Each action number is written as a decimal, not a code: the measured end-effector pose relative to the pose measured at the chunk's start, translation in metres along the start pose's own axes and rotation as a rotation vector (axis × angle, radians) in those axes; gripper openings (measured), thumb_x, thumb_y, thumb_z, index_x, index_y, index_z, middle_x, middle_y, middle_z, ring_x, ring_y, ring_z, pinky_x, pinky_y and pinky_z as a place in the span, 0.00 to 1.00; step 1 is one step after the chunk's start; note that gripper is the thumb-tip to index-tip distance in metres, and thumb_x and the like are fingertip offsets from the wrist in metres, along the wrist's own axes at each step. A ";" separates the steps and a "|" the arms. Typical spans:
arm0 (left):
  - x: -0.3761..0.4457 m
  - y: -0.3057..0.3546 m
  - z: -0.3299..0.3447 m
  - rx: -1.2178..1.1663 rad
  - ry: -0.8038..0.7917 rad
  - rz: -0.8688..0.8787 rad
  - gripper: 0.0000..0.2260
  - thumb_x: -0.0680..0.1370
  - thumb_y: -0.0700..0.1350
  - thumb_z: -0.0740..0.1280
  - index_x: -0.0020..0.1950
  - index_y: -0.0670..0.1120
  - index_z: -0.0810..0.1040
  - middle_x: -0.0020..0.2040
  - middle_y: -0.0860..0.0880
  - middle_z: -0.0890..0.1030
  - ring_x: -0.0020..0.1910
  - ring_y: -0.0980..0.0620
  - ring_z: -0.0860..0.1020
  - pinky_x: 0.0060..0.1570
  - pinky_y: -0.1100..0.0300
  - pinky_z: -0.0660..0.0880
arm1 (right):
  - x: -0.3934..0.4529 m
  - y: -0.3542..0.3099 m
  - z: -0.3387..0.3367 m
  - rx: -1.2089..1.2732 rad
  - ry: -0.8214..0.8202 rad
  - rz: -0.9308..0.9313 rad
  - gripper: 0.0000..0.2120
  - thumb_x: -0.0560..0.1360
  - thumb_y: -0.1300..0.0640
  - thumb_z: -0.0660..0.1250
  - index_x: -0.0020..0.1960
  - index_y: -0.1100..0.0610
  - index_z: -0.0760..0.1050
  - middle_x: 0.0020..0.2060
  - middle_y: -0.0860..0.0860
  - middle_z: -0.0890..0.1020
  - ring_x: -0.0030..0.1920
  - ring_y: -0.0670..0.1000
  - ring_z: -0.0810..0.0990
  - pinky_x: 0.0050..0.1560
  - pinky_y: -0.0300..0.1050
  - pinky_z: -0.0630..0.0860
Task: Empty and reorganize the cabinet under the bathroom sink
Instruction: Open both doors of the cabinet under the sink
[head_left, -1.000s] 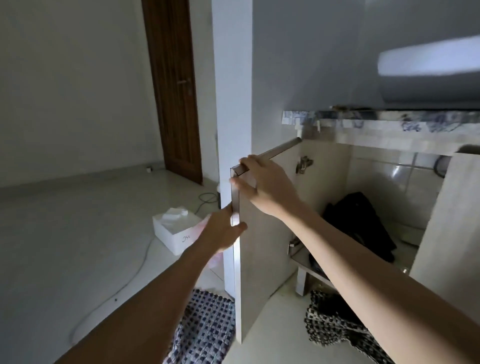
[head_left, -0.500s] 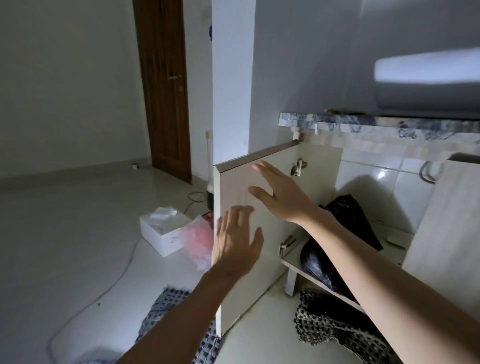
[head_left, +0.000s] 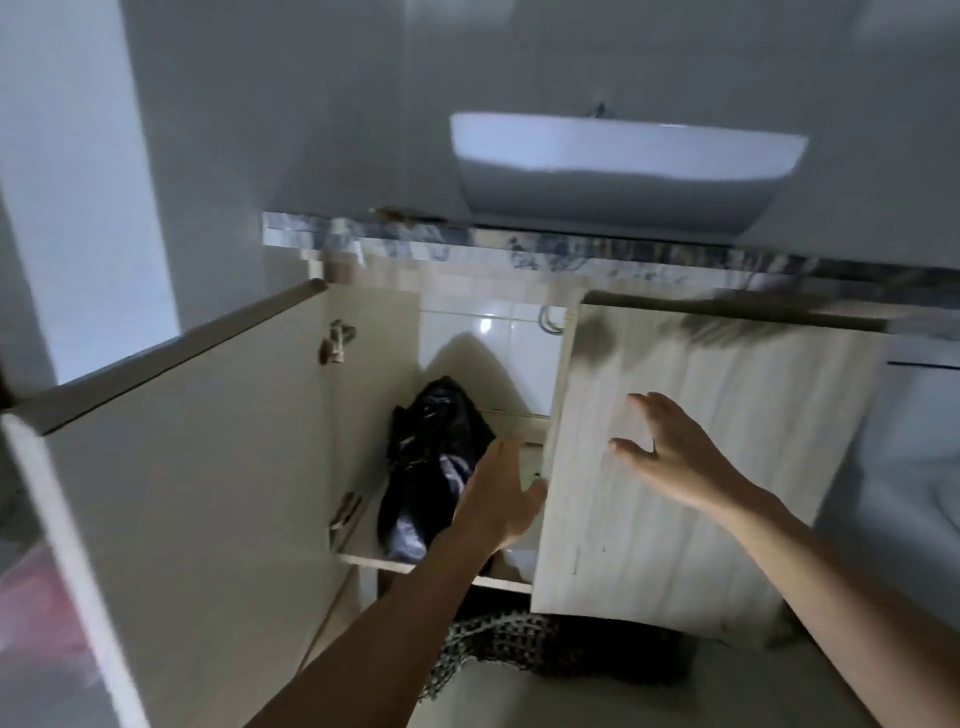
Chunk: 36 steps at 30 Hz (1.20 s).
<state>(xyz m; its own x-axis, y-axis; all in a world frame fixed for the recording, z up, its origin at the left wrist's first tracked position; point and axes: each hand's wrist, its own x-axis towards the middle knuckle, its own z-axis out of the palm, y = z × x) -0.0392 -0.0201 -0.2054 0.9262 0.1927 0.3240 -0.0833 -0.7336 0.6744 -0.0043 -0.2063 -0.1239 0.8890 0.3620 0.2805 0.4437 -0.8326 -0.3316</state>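
The cabinet under the white sink (head_left: 623, 161) has its left door (head_left: 208, 467) swung wide open. Its right door (head_left: 701, 457), pale wood grain, stands partly ajar. Inside on the cabinet shelf (head_left: 374, 561) lies a black plastic bag (head_left: 431, 467), crumpled. My left hand (head_left: 498, 499) is open, fingers near the inner edge of the right door, in front of the bag. My right hand (head_left: 670, 457) is open with fingers spread, hovering over the front face of the right door. Neither hand holds anything.
A dark woven mat (head_left: 545, 649) lies on the floor below the cabinet. A marbled countertop edge (head_left: 519, 249) runs above the doors. Something pink and blurred (head_left: 36, 623) sits at the lower left. White tiles (head_left: 498, 332) line the cabinet's back.
Both hands let go of the left door, now fully open, and moved right to the right door. The view swung right; the brown room door and tissue box left the frame.
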 end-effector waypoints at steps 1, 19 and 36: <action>0.015 0.003 0.006 -0.019 -0.040 -0.007 0.25 0.78 0.47 0.64 0.72 0.43 0.63 0.69 0.45 0.68 0.67 0.45 0.69 0.65 0.53 0.68 | 0.003 0.006 -0.004 -0.031 0.011 0.019 0.30 0.78 0.48 0.61 0.75 0.57 0.56 0.74 0.55 0.60 0.74 0.53 0.60 0.71 0.47 0.60; 0.169 -0.002 0.069 -0.490 -0.144 0.045 0.10 0.76 0.51 0.70 0.52 0.47 0.78 0.44 0.61 0.81 0.46 0.65 0.79 0.49 0.66 0.74 | 0.107 0.025 0.015 -0.348 0.308 -0.046 0.33 0.77 0.46 0.62 0.76 0.51 0.53 0.78 0.51 0.46 0.78 0.51 0.47 0.71 0.61 0.38; 0.021 0.058 0.054 -0.502 0.007 0.076 0.05 0.79 0.45 0.64 0.43 0.49 0.72 0.31 0.54 0.75 0.24 0.63 0.71 0.22 0.72 0.67 | 0.000 0.014 -0.053 -0.104 0.269 0.019 0.33 0.78 0.42 0.57 0.77 0.53 0.49 0.77 0.51 0.55 0.76 0.53 0.58 0.74 0.65 0.51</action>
<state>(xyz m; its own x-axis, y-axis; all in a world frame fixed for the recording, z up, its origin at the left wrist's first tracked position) -0.0051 -0.0940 -0.1952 0.9083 0.1564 0.3880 -0.3187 -0.3422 0.8839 -0.0041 -0.2409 -0.0808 0.8287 0.2339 0.5084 0.4012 -0.8817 -0.2483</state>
